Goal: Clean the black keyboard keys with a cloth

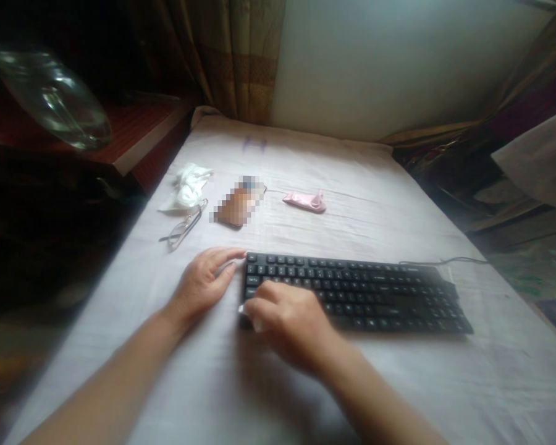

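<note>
A black rectangular plastic keyboard (380, 303) lay on a pale fabric sheet (482, 383), the left hand (204, 281), fingers parted, at its left edge — perhaps too light a brace if the right hand (290, 318), pinching a small white scrap (243, 309), pushed hard and skidded it.

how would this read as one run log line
left hand: at keyboard, far left corner | right hand: holds white piece, near left corner | beyond: eyeglasses

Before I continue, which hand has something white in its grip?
The right hand, pinching a white scrap at the black keyboard; the left hand, at its far-left corner, shows none.
</note>
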Demonstrator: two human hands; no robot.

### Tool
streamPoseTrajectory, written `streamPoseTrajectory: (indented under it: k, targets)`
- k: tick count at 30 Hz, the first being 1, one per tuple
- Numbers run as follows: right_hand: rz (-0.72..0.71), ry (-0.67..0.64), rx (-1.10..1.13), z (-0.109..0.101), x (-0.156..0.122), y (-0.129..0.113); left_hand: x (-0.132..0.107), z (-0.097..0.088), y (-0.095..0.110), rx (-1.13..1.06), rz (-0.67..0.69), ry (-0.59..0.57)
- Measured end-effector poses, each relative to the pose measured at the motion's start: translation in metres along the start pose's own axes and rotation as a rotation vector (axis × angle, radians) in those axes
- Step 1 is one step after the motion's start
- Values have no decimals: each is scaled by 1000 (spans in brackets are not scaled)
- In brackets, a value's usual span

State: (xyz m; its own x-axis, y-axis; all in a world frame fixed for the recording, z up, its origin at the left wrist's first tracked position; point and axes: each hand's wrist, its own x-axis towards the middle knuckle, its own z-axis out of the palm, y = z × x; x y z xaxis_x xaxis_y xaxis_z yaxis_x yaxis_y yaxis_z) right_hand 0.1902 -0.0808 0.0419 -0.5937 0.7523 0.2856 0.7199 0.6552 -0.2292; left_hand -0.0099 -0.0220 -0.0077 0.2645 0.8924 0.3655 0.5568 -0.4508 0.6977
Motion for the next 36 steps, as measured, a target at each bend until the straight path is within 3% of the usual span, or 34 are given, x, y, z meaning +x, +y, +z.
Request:
streamPoseTrajectory:
  k: [5,11,16,20,24,36]
  targets:
    - [-11,-50,-26,7,4,-8,0,1,0,-1,-4,-1]
    - [62,-119,9,-8,-13,4,1,0,2,5,-28,-18]
    - [79,-68,40,-14,-19,9,1,-1,4,2,-33,-24]
    - [17,-14,51,-4,-11,-1,1,-1,5,-3,-37,-25]
    - [-8,-39,31,3,-7,-7,1,-1,4,2,-29,-20]
    - [113,-5,162,-9,-41,17,0,-2,4,-2,-52,-27]
